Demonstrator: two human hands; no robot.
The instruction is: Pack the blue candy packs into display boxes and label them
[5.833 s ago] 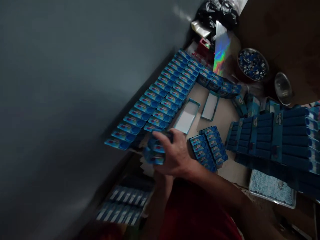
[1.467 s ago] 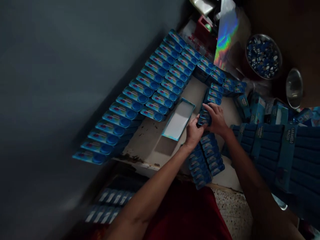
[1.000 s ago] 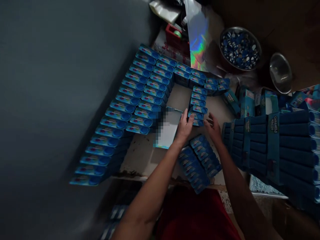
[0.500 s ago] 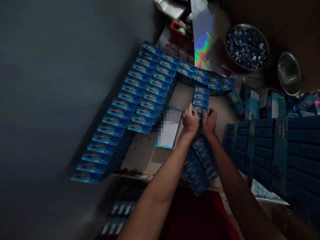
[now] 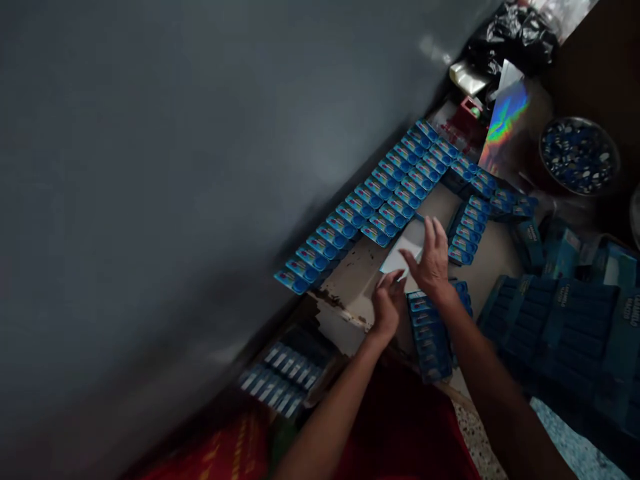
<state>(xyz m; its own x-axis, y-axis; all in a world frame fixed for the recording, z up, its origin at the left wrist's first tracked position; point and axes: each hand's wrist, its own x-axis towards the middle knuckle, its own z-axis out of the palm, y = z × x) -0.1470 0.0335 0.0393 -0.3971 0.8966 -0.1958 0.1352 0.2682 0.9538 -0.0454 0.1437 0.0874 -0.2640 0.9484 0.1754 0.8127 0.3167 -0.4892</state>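
While the blue-rimmed, white-based rectangular card tray [image 5: 395, 260] is slanting lengthwise beyond my left hand [image 5: 387, 309], I'm hovering my right hand [image 5: 433, 265] alongside, fingers spread; left fingers' pinch unclear.

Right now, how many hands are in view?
2: the left hand, near the close end of the white-floored tray; the right hand, partly hiding that tray. No others show.

Stacked blue boxes [image 5: 543, 340]: the words "CARAMELO MACIZO" stand on their upright bands, dim but readable.
Small blue packs [image 5: 367, 198]: light printing on each top, too small for reading.
Red item [image 5: 225, 453]: yellow marks, too blurred to be read.
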